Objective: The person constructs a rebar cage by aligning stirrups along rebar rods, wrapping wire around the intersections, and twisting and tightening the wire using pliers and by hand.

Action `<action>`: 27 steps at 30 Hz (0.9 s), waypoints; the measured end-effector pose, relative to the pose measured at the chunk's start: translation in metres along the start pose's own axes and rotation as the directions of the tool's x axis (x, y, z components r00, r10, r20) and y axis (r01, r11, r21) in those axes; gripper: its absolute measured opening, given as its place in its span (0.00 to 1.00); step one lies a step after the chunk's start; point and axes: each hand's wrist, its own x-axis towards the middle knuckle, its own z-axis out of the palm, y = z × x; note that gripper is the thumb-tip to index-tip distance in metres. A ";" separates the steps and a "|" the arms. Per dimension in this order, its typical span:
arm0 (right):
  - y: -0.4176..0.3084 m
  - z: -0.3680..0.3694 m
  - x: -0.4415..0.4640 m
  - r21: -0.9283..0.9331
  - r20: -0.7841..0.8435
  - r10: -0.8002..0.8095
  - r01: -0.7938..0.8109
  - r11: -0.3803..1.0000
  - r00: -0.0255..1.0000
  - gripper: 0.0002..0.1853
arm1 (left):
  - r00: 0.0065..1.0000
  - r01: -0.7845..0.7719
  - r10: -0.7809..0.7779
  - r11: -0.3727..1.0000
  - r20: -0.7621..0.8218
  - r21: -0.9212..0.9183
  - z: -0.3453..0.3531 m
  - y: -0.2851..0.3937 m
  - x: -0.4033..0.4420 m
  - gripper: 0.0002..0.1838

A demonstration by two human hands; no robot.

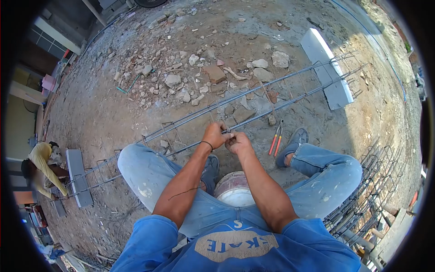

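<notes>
A long rebar cage (253, 119) of steel bars and square stirrups runs slantwise in front of me. At its near bar my left hand (215, 135) is closed, fingers pinched around a stirrup where it meets the bar. My right hand (238, 142) is closed beside it, fingertips almost touching the left ones. Whatever small piece the right fingers pinch is hidden. A thin dark line like a wire (183, 193) crosses my left forearm. Pincers (275, 138) with red and yellow handles lie on the dirt by my right shoe (297, 143).
White blocks prop the cage at the right (326, 68) and left (78, 177). Another person (43, 167) bends over its left end. Rubble (213, 73) covers the ground ahead. More rebar cages (376, 181) are piled at my right. I sit on an upturned bucket (234, 188).
</notes>
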 end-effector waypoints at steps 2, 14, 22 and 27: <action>-0.003 0.002 -0.003 -0.126 0.066 -0.155 0.163 0.979 0.986 0.05 | 0.992 -0.085 0.084 0.996 -0.093 -0.010 0.007 -0.005 -0.001 0.17; -0.027 0.001 -0.055 -0.439 0.430 -0.049 0.256 0.861 0.902 0.14 | 0.969 -0.138 0.151 0.987 -0.198 0.081 0.019 -0.010 -0.010 0.14; -0.051 0.068 -0.078 -0.420 0.908 -0.337 0.519 -0.745 0.250 0.09 | 0.970 -0.153 0.170 0.983 -0.176 0.106 0.020 -0.015 -0.013 0.14; -0.070 0.096 -0.059 -0.258 0.783 0.117 0.490 -0.833 0.611 0.08 | 0.968 -0.161 0.174 0.983 -0.183 0.085 0.016 -0.014 -0.013 0.13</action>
